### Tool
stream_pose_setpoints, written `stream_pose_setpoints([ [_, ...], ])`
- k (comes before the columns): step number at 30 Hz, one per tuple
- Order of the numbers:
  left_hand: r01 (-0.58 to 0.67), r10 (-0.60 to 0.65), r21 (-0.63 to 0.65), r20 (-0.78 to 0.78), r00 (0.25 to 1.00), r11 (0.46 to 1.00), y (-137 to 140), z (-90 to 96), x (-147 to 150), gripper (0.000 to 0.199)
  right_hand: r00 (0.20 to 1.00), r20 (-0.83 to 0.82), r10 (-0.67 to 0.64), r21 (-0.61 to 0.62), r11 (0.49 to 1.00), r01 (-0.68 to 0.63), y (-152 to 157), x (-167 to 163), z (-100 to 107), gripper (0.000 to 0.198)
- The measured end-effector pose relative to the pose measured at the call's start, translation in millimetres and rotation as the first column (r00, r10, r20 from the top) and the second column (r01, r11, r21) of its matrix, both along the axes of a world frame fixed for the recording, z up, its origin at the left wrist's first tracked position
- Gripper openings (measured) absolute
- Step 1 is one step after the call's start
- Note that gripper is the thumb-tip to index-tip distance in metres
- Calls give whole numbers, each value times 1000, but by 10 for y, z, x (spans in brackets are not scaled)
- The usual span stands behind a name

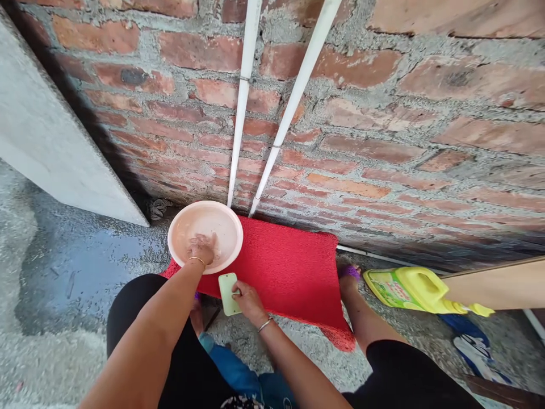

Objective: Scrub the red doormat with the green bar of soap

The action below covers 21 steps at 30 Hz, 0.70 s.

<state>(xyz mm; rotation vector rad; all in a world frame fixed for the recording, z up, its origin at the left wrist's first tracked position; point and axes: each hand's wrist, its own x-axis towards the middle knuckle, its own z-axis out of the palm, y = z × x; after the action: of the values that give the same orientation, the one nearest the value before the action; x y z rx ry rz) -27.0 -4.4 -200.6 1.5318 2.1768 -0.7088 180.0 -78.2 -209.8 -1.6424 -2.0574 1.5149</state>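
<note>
My left hand [201, 250] reaches down into a pale pink plastic basin [174, 236] with water in it. Its fingers look spread under the surface, and I see nothing held in them. Close to the basin's near side, my right hand [250, 301] grips a flat, pale green rectangular piece [228, 292] with rounded corners and small holes near its ends. What kind of item this is, I cannot tell. The basin rests on the left end of a low bench covered with a red cloth [289, 261]; the green piece is over the cloth's near edge.
A brick wall [264, 142] with two white pipes [289, 113] rises behind the bench. A yellow detergent jug [409, 289] lies right, near a purple-sandalled foot [349, 272]. A grey slab [63, 125] leans at left above wet concrete [93, 267]. Shoes [474, 352] lie at lower right.
</note>
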Motion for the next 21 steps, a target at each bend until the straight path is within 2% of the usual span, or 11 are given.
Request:
stream_pose_setpoints([
  [3, -18, 18, 18, -13, 1000, 1000, 13, -60, 20, 87, 994, 87, -59, 27, 998, 57, 83, 555, 31, 11],
  [6, -14, 15, 36, -27, 1000, 999, -4, -95, 41, 86, 962, 180, -204, 43, 979, 199, 139, 1277, 73, 7],
  [9, -10, 11, 51, -12, 1000, 999, -22, -95, 43, 85, 893, 238, -383, 74, 923, 376, 171, 1942, 175, 7],
  [12, -44, 42, 48, 39, 998, 998, -13, -79, 29, 88, 826, 290, -483, 115, 875, 470, 198, 2279, 321, 9],
  [14, -56, 54, 34, 46, 997, 998, 0, -68, 17, 90, 827, 286, -485, 117, 874, 472, 183, 2226, 390, 7],
  [17, -28, 27, 41, 24, 999, 999, 3, -51, 5, 86, 910, 144, -389, 109, 920, 376, 60, 1777, 388, 2],
  [19, -3, 2, 48, 20, 1000, 999, -9, -40, 4, 85, 975, 54, -215, 142, 968, 205, -73, 1361, 326, 6],
  [21, 12, -13, 36, 3, 1000, 999, -23, -28, 10, 85, 995, 91, 40, 197, 979, -58, -206, 977, 248, 17],
])
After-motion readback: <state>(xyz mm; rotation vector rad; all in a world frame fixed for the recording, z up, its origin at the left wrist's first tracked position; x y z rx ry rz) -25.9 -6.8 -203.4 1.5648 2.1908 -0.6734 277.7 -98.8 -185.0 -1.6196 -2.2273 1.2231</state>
